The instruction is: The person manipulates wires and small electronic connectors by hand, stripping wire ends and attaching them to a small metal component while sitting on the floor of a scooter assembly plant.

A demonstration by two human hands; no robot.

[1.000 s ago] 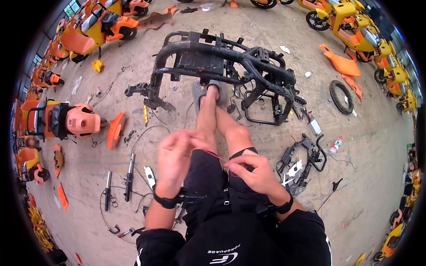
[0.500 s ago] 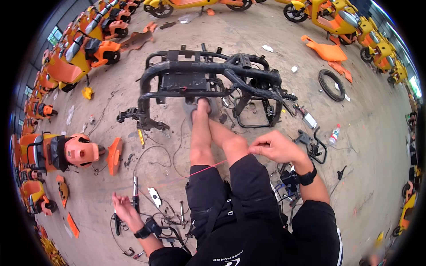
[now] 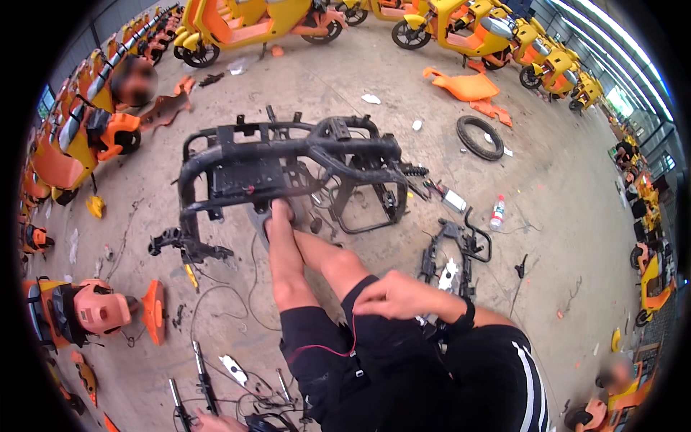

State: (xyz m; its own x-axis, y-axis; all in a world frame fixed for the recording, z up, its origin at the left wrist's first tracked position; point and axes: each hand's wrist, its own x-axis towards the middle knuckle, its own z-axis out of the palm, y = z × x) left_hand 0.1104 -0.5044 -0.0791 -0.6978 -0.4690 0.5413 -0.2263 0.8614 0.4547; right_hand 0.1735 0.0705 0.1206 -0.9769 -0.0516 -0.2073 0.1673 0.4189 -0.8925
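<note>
Seated on concrete, our feet against the black scooter frame (image 3: 288, 165). Our right hand (image 3: 392, 295), nearer us than the frame, over the thigh, fingertips pinching a thin red wire (image 3: 338, 351) that trails across the black shorts. Our left hand (image 3: 212, 423) barely in view at the lower edge, well left of the wire; fingers not readable.

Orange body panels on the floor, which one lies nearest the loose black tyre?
The large orange panel at top right, just above the tyre; the other orange pieces lie far left by the dismantled scooters.
</note>
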